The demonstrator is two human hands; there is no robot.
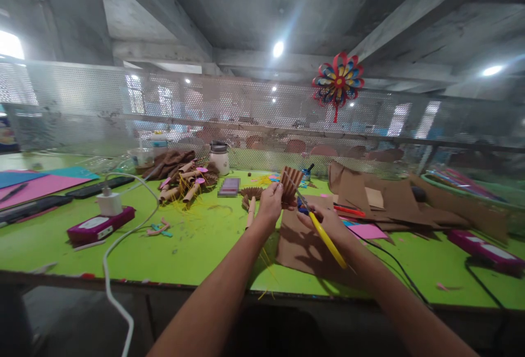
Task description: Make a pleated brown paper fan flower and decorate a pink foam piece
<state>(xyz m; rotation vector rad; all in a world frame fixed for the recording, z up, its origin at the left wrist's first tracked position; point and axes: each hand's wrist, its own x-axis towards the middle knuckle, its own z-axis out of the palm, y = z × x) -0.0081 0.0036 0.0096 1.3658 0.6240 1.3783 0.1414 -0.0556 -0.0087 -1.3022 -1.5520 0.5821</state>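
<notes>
Where the green bench [197,258] begins at the far left, pink and blue sheets [45,190] lie flat, well apart from the work. Next comes a purple power strip [100,227] with a white cable [109,264] that hangs over the front edge; keeping the left elbow away from it seems wise. Farther right, brown paper tubes [174,192] with yellow strands rest in a heap, and near the left grip stands a brown pleated fan [250,197] that a dropped forearm could crush.

The left grip [271,202] is closed, pinching a piece of pleated brown paper [290,182] raised above the bench, its folds roughly upright. Such paper probably springs apart when loosely held, so a firm pinch close to the cutting line, with fingertips behind the edge, should keep the pleats stacked.

Just beside it are the yellow-handled scissors [326,239], tips pointing up toward the paper; whether the blades have bitten into it or merely pass in front is unclear. The right grip [328,224] is wrapped around them. Cutting deep in the blades, with slow strokes and the wrist steady, would likely give a cleaner edge through several layers.

Below lies a flat brown sheet [295,245], and to the right are a pink sheet [371,231] and larger brown sheets [394,201], all best spared from stray snips.
</notes>
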